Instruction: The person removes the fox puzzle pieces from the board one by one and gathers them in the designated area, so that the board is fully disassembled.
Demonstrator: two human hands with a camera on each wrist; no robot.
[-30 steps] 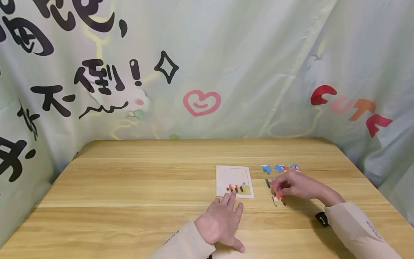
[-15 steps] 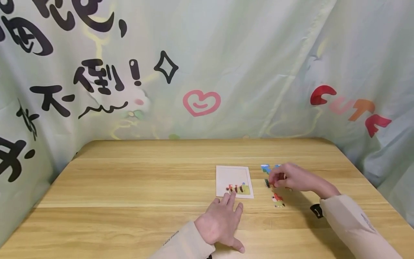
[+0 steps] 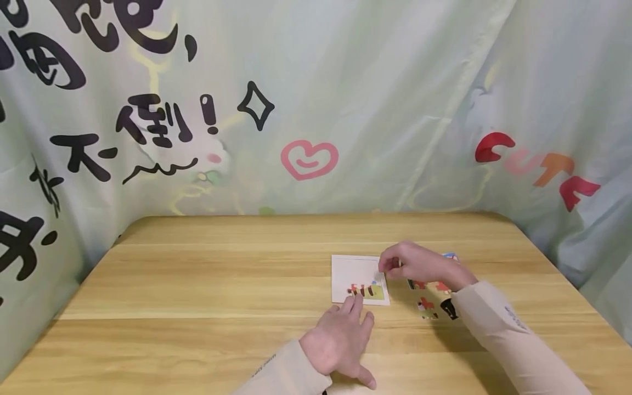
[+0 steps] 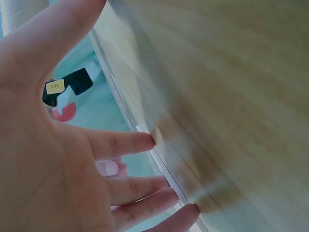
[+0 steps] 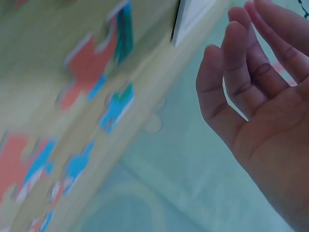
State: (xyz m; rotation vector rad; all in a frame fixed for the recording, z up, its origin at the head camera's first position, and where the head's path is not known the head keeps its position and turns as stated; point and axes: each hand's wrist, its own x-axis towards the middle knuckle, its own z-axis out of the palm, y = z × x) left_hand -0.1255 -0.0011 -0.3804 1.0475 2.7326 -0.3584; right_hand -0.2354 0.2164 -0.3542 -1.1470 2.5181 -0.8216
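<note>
My left hand (image 3: 338, 340) lies spread near the white puzzle board (image 3: 345, 269), its longest fingertips touching the lower edge beside the joined puzzle pieces (image 3: 371, 291). Over the board's right edge is my right hand (image 3: 415, 262), thumb and fingers drawn together at the tips. It seems to pinch a puzzle piece, which the fingers hide. Loose pieces lie to the right: a red and dark green one (image 5: 91, 63), a blue and green one (image 5: 117, 107), a blue one (image 5: 75, 166), and a red and yellow-green one (image 3: 427, 308) nearest me. The right forearm covers part of this group.
The wooden table (image 3: 197, 285) stretches left of the board and behind it. A pale printed curtain (image 3: 375, 109) hangs along the back and sides. A black tab (image 3: 449, 309) shows at the right cuff, close to the loose pieces.
My right hand has moved from the loose pieces leftward to the board's right edge, uncovering several pieces. My left hand has stayed at the board's lower edge.
</note>
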